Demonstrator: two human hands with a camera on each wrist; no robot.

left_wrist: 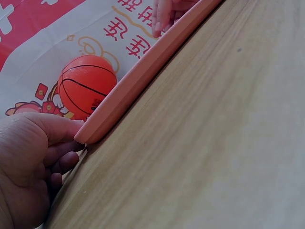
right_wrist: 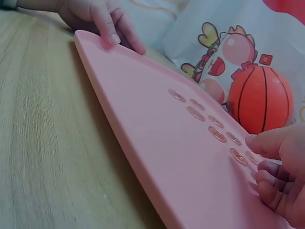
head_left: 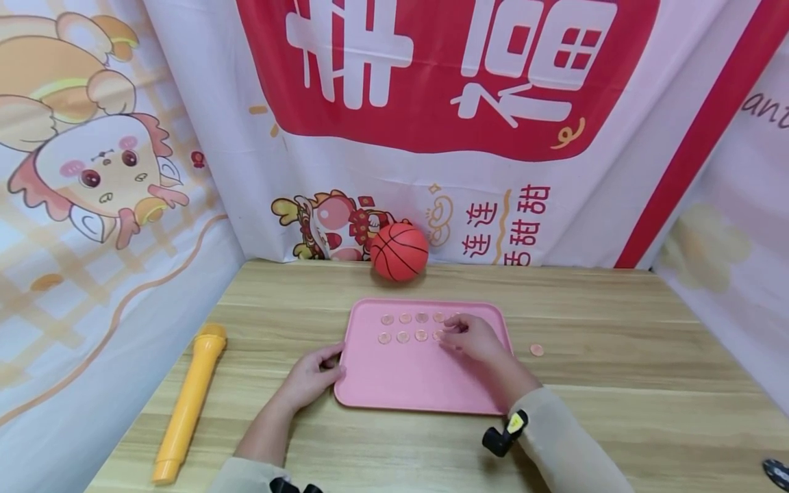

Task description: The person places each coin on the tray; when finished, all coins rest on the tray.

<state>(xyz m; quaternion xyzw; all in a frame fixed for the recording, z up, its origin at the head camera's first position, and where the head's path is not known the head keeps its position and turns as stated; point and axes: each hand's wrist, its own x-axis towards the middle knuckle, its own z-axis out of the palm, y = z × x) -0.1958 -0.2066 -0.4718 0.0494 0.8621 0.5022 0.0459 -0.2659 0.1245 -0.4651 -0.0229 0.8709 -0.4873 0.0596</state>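
A pink tray (head_left: 394,383) lies on the wooden table with copper-coloured coins (head_left: 403,337) set on it in two rows. My left hand (head_left: 312,375) grips the tray's left edge, thumb at the rim and the other fingers bent beside it. Over the right end of the rows is my right hand (head_left: 474,337), its fingers loosely bent and low above the tray. A gap shows between its upper digit and the lower fingers (right_wrist: 271,171) in the right wrist view. Next to those fingers a coin is partly hidden; no coin is visibly pinched.
Another coin (head_left: 537,350) lies on the table right of the tray. An orange basketball (head_left: 399,252) sits behind the tray against the printed cloth (head_left: 555,205). At the left lies a yellow toy microphone (head_left: 191,404). A dark object (head_left: 777,472) shows at the right edge.
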